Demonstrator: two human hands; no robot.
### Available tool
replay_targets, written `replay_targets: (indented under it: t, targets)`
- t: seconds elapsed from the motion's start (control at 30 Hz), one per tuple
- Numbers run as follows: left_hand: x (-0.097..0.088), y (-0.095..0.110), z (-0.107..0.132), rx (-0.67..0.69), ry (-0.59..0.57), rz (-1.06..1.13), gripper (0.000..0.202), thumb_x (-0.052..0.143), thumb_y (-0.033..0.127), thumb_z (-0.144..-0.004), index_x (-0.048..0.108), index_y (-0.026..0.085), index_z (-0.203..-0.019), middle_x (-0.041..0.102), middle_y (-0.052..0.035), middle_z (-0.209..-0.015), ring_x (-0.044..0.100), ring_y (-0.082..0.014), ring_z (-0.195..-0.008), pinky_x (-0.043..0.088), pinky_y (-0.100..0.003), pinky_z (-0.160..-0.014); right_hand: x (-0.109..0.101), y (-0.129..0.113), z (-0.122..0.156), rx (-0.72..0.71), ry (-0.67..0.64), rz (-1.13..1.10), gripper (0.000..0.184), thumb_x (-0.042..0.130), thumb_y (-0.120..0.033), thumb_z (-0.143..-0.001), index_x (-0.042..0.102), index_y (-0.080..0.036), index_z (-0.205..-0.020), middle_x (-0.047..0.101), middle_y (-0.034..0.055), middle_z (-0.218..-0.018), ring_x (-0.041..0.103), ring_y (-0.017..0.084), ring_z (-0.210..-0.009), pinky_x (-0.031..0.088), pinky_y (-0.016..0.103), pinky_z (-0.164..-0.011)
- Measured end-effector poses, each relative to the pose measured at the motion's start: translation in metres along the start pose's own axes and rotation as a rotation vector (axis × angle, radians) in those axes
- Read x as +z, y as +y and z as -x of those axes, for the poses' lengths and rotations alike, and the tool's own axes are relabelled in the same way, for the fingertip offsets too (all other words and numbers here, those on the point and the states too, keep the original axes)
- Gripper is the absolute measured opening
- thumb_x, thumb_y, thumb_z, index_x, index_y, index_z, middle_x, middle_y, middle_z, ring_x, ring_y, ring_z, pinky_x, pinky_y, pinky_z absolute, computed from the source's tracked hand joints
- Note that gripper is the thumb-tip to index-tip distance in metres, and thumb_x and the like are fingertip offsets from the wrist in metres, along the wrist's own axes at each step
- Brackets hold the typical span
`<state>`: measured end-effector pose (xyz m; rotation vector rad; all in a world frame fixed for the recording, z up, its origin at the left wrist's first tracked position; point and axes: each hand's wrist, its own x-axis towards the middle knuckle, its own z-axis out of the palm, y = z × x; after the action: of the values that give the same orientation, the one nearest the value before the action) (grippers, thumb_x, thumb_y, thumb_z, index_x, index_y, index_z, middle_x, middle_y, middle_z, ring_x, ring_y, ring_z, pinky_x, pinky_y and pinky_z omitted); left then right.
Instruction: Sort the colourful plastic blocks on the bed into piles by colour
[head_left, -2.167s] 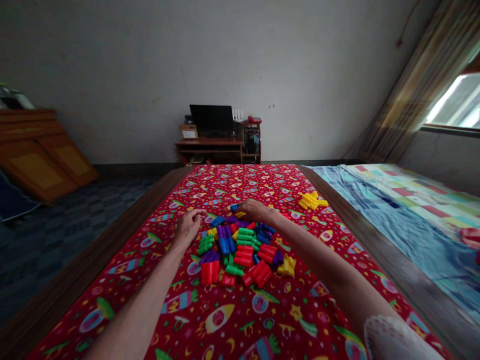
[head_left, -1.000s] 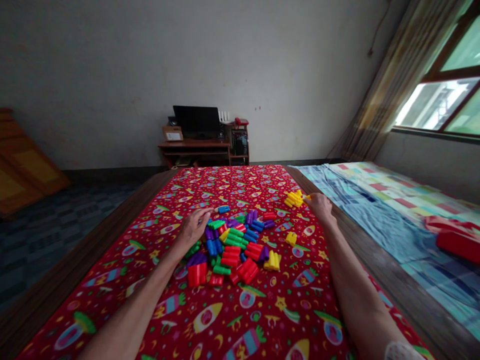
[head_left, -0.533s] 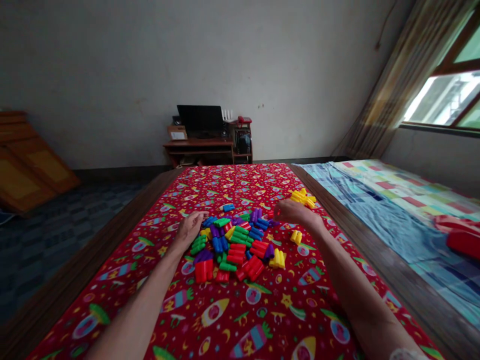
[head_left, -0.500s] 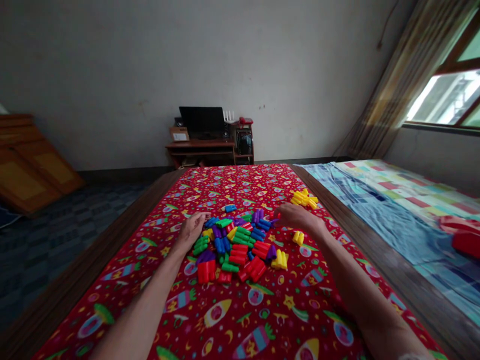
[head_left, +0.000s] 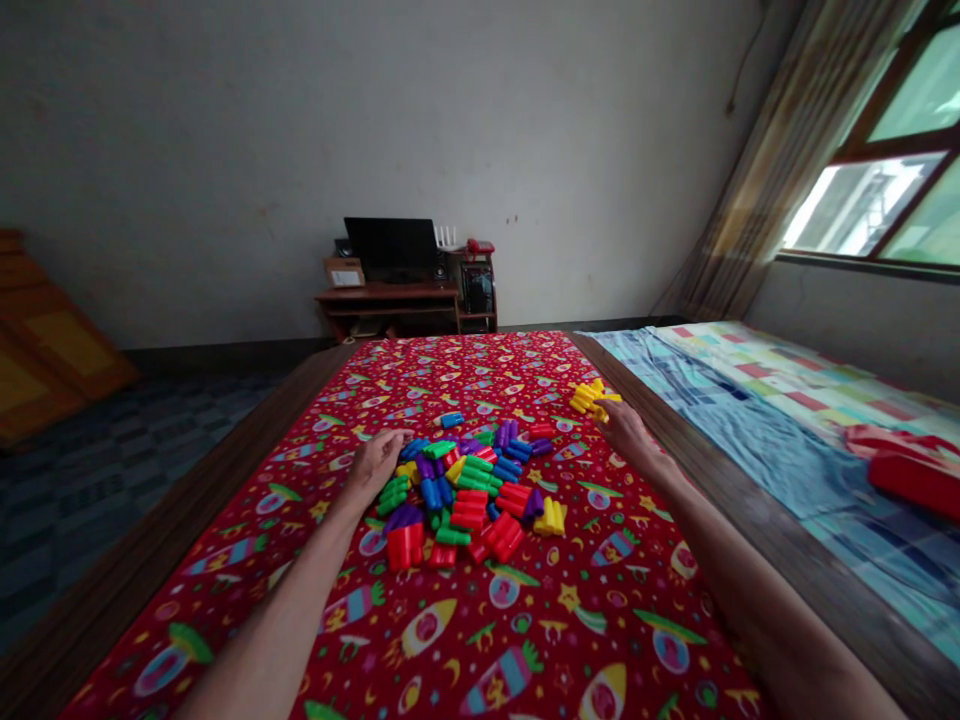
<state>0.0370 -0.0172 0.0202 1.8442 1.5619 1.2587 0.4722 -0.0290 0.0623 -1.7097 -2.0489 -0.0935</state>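
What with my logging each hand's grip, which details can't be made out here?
Head view, right hand: its back hides whether the fingers grip one of the yellow blocks.
Head view, left hand: curled fingers hide any hold at the mixed block pile.
Items on the desk: too small.

On the red cloth (head_left: 450, 620), yellow blocks (head_left: 589, 397) are clustered near the right edge, apart from the loose multicoloured heap (head_left: 465, 490) at centre.

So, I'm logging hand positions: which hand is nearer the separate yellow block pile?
Right. The right hand is just beside the yellow block pile; the left hand sits well left of it, at the mixed pile.
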Motion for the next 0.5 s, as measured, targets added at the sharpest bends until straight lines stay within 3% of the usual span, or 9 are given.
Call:
replay_targets:
  t: [0.13,0.27,0.37,0.5]
  targets:
    - [-0.002,0.001,0.0,0.002,-0.014,-0.019,0.054,0.044,0.065,-0.078,0.071,0.019,-0.087,0.076,-0.0098,-0.092,0.071,-0.0254,-0.086,0.057,-0.039,-0.082,0.007,0.012,-0.018,-0.028,0.021,0.023,0.038,0.048,-0.01,-0.085,0.064,-0.013,-0.12,0.064,0.0168,-0.122,0.051,0.028,-0.122,0.046,0.041,-0.098]
    - [-0.003,0.004,0.002,-0.003,-0.022,-0.04,0.053,0.044,0.061,-0.08,0.071,0.017,-0.089,0.075,-0.011,-0.097,0.071,-0.0254,-0.088,0.057,-0.039,-0.082,0.011,0.01,-0.015,-0.077,0.072,0.019,0.039,0.055,-0.017,-0.084,0.063,-0.016,-0.121,0.067,0.0147,-0.116,0.052,0.029,-0.119,0.044,0.042,-0.097]
    - [-0.003,0.005,0.003,0.001,-0.026,-0.043,0.051,0.044,0.059,-0.081,0.071,0.017,-0.092,0.075,-0.0108,-0.099,0.07,-0.0255,-0.089,0.056,-0.039,-0.083,0.007,-0.015,-0.01,-0.139,0.057,-0.051,0.035,0.05,-0.023,-0.09,0.064,-0.018,-0.121,0.07,0.0132,-0.105,0.061,0.025,-0.101,0.047,0.035,-0.086]
    - [-0.002,0.004,0.002,-0.011,-0.018,-0.041,0.051,0.043,0.058,-0.081,0.071,0.017,-0.091,0.074,-0.0116,-0.1,0.07,-0.0253,-0.089,0.056,-0.039,-0.083,0.002,-0.082,-0.009,-0.332,-0.151,-0.206,0.029,0.048,-0.023,-0.093,0.067,-0.017,-0.114,0.071,0.0067,-0.078,0.059,0.014,-0.062,0.038,0.022,-0.059]
